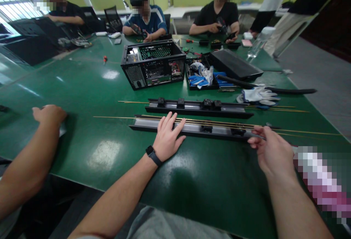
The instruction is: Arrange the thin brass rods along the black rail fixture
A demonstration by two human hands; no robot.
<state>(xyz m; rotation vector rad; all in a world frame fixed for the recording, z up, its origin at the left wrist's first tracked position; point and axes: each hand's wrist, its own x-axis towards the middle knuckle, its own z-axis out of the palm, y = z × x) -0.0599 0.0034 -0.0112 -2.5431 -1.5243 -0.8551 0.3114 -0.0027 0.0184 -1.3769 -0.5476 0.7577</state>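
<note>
My left hand [168, 136], with a dark watch on its wrist, lies with fingers stretched over the nearer black channel [192, 133] and the thin brass rods [219, 123] running along it. Dark blocks sit inside this channel. At its right end my right hand [275, 151] is closed in a pinch close to the rods; a slim greyish piece shows at its fingertips, too small to name. Just behind lies a second black channel [197, 112], parallel to the first, with several dark blocks in it and brass rods past both ends.
An open black computer case [153, 65] stands beyond the channels. Right of it are a tray [192, 85] with gloves, a black panel [236, 63], a black tube [290, 91] and white gloves [259, 95]. At left rests another person's hand [52, 114]; people sit across the table.
</note>
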